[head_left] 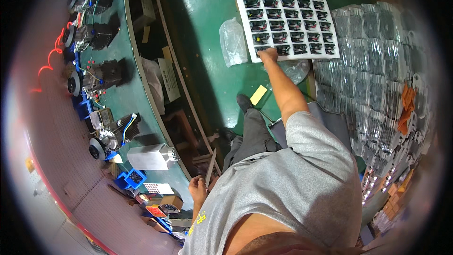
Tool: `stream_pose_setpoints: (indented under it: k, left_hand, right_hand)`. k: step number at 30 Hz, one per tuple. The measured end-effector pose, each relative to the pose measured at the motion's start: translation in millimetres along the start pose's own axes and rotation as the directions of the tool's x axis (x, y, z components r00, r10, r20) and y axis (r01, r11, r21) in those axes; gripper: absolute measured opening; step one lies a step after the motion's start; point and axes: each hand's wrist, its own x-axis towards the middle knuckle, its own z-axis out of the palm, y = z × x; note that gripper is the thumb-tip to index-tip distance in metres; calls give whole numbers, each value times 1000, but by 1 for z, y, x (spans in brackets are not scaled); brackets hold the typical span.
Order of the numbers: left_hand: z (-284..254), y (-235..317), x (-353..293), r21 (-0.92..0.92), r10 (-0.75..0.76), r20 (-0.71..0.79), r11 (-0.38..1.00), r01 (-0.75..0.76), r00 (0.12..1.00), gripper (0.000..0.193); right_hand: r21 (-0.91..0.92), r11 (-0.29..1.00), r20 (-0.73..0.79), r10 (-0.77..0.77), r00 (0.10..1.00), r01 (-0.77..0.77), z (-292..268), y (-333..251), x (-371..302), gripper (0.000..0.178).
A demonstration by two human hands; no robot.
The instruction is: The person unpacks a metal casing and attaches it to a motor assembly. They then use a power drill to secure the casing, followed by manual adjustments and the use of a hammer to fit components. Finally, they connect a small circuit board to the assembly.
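My right hand (268, 55) reaches out to the near left corner of a white tray (338, 53). Its fingers are closed at a corner compartment, and what they grip is too small to name. Small black parts with coloured wires (282, 50) sit in rows across the tray's compartments. Down by the green bench's edge, my left hand (198, 189) has its fingers curled in, and I cannot see what they hold, if anything. Close to it on the bench lies a silver metal canister (150, 157).
Several dark motor-like assemblies (100, 74) line the green bench (141, 89) on the left. Blue bins (123, 180) stand behind the canister. A clear plastic bag (233, 42) lies left of the tray. Stacked, clear-wrapped metal parts (363, 71) fill the right side, with an orange cloth (406, 108) on them.
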Motion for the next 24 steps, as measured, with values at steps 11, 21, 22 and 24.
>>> stream_pose_setpoints:
  k: [11, 21, 22, 24]
  left_hand:
    - [8, 48, 28, 86, -42, 47, 996, 38, 998, 15]
    - [100, 248, 38, -224, 332, 263, 934, -277, 906, 80]
    - [103, 254, 44, -215, 443, 269, 893, -395, 855, 85]
    - [103, 273, 42, -285, 612, 209, 785, -551, 763, 87]
  right_hand:
    - [208, 930, -322, -226, 919, 302, -66, -59, -62, 39]
    - [501, 370, 151, -927, 342, 782, -114, -181, -267, 22]
    - [551, 326, 183, -945, 270, 768, -116, -191, -295, 23]
    - [667, 229, 209, -971, 118, 709, -116, -200, -340, 24]
